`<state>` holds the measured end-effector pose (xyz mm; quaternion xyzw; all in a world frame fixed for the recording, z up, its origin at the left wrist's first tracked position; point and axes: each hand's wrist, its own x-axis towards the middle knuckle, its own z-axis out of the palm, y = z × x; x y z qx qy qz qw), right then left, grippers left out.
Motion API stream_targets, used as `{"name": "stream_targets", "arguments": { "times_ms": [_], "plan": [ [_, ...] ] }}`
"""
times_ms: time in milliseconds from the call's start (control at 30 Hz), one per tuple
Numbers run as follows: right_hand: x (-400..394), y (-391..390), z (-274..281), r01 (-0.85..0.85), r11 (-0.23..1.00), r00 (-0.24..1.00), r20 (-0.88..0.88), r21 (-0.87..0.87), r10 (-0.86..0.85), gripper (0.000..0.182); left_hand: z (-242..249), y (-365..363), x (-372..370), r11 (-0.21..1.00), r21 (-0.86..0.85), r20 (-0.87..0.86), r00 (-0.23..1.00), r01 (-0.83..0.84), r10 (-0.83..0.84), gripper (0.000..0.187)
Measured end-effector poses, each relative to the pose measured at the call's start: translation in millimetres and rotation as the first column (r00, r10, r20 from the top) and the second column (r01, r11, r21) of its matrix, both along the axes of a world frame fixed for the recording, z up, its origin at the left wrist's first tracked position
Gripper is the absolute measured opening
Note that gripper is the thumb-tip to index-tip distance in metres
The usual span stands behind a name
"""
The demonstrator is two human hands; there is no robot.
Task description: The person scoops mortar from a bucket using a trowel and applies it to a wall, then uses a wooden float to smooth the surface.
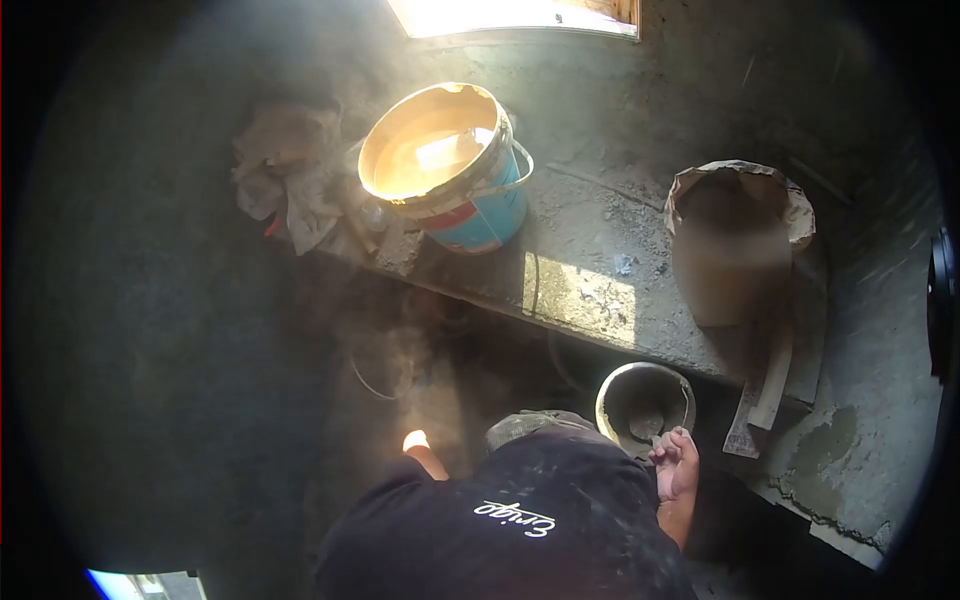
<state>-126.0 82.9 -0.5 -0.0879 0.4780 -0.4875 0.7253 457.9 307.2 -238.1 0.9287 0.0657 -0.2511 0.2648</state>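
Note:
My right hand (677,463) has its fingers curled in at the near right rim of a dark bucket (597,405) with a pale rim, below the ledge. It appears to grip that rim. My left forearm (428,462) reaches down and forward. Glare, dust and shadow hide the fingers of my left hand (415,441). A thin curved line, perhaps a bucket handle (370,381), shows faintly beyond it. My dark, dusty shirt (480,550) with white lettering fills the lower middle, with patterned grey cloth (540,422) just past it.
A blue paint bucket (475,222) with pale cloudy liquid stands on the dusty ledge (575,225). To its left lie crumpled bags (290,165). An opened paper sack (805,215), partly blurred, stands at the right, with wooden strips (772,385) leaning nearby. Dust hangs in the air.

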Motion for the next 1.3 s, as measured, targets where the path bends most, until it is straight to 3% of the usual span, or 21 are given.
{"name": "stream_targets", "arguments": {
  "times_ms": [133, 200, 267, 300, 333, 367, 400, 467, 500, 567, 700, 767, 900, 967, 1000, 1033, 1100, 1133, 1233, 1267, 1300],
  "plan": [
    [-31.1, 12.2, -2.6, -0.004, 1.0, 1.0, 0.029, -0.025, 0.005, 0.017, -44.1, 51.3, -121.8, 0.909, -0.194, -0.412, 0.811, 0.368, -0.416, 0.074],
    [-49.4, 23.7, -3.5, -0.009, 0.999, 0.997, 0.082, -0.036, 0.012, 0.015, -56.7, 61.9, -167.8, 0.802, -0.338, -0.544, 0.593, 0.493, -0.594, 0.067],
    [-65.1, 34.0, -5.8, -0.055, 0.997, 0.995, 0.078, -0.048, 0.058, 0.014, -84.6, -46.0, -221.6, 0.659, -0.499, -0.608, 0.315, 0.562, -0.729, 0.06],
    [-73.4, 37.9, -5.2, -0.071, 0.996, 0.994, 0.082, -0.049, 0.075, 0.014, -83.5, -40.5, -237.4, 0.579, -0.582, -0.612, 0.161, 0.572, -0.774, 0.057],
    [-82.6, 41.5, -5.5, -0.112, 0.992, 0.991, 0.067, -0.057, 0.115, 0.011, -98.2, -65.7, -242.0, 0.346, -0.385, -0.346, 0.213, 0.856, -0.914, 0.054],
    [-90.7, 45.0, -6.9, -0.127, 0.99, 0.989, 0.068, -0.055, 0.13, 0.011, -14.9, -106.8, -269.4, 0.271, -0.055, -0.304, 0.242, 0.961, -0.922, 0.061],
    [-97.4, 48.6, -7.3, -0.147, 0.988, 0.986, 0.07, -0.05, 0.15, 0.011, -19.0, -127.2, -267.7, 0.095, -0.048, -0.182, 0.085, 0.994, -0.98, 0.063],
    [-110.6, 58.1, -8.2, -0.192, 0.98, 0.977, 0.083, -0.05, 0.196, 0.014, -1.2, -158.2, -282.6, 0.289, -0.288, -0.283, 0.207, 0.913, -0.937, 0.044],
    [-117.7, 62.8, -13.3, -0.194, 0.98, 0.973, 0.121, -0.042, 0.198, 0.016, 45.8, -169.2, -308.8, 0.471, -0.316, -0.413, 0.327, 0.824, -0.85, 0.035],
    [-128.9, 70.5, -15.0, -0.2, 0.979, 0.971, 0.127, -0.034, 0.202, 0.017, 84.6, -184.7, -343.6, 0.491, -0.354, -0.445, 0.319, 0.796, -0.837, 0.036],
    [-147.5, 78.8, -11.8, -0.157, 0.987, 0.972, 0.174, -0.019, 0.158, 0.023, 155.4, -193.9, -420.7, 0.29, -0.609, -0.396, 0.034, 0.739, -0.918, 0.032],
    [-155.9, 75.8, -13.7, -0.137, 0.99, 0.97, 0.197, -0.024, 0.139, 0.026, 197.5, -205.4, -459.6, 0.31, -0.73, -0.414, -0.032, 0.609, -0.91, 0.037],
    [-164.5, 82.1, -18.3, -0.132, 0.99, 0.97, 0.213, 0.045, 0.12, 0.023, 226.4, -217.2, -530.7, -0.033, -0.856, -0.208, -0.402, 0.516, -0.892, 0.049],
    [-165.7, 84.8, -17.9, -0.141, 0.986, 0.972, 0.203, 0.089, 0.121, 0.013, 255.7, -213.8, -565.1, -0.155, -0.783, -0.19, -0.47, 0.602, -0.862, 0.056],
    [-167.0, 89.3, -22.0, -0.144, 0.985, 0.971, 0.204, 0.096, 0.123, 0.006, 241.7, -216.2, -574.8, -0.11, -0.845, -0.208, -0.512, 0.523, -0.834, 0.054],
    [-168.3, 91.9, -23.5, -0.147, 0.986, 0.976, 0.17, 0.072, 0.133, 0.019, 226.7, -214.5, -583.6, -0.049, -0.896, -0.227, -0.551, 0.44, -0.803, 0.052],
    [-170.9, 93.0, -10.1, -0.194, 0.981, 0.973, 0.13, 0.001, 0.192, 0.029, 220.9, -207.0, -598.2, 0.383, -0.865, -0.502, -0.525, 0.324, -0.688, 0.045],
    [-175.6, 93.6, -17.1, -0.222, 0.974, 0.961, 0.161, -0.038, 0.225, 0.034, 220.9, -204.1, -603.9, 0.39, -0.857, -0.511, -0.464, 0.336, -0.724, 0.041],
    [-178.0, 96.7, -18.5, -0.264, 0.961, 0.951, 0.147, -0.075, 0.273, 0.035, 175.3, -210.6, -600.4, 0.442, -0.807, -0.591, -0.531, 0.393, -0.607, 0.041],
    [-178.5, 96.1, -17.2, -0.261, 0.962, 0.952, 0.147, -0.075, 0.269, 0.035, 231.3, -201.4, -609.1, 0.431, -0.766, -0.629, -0.415, 0.477, -0.657, 0.043],
    [-179.7, 96.1, -13.7, -0.312, 0.946, 0.94, 0.114, -0.088, 0.32, 0.038, 228.0, -198.6, -608.5, 0.43, -0.765, -0.63, -0.418, 0.48, -0.654, 0.043]
  ]
}}
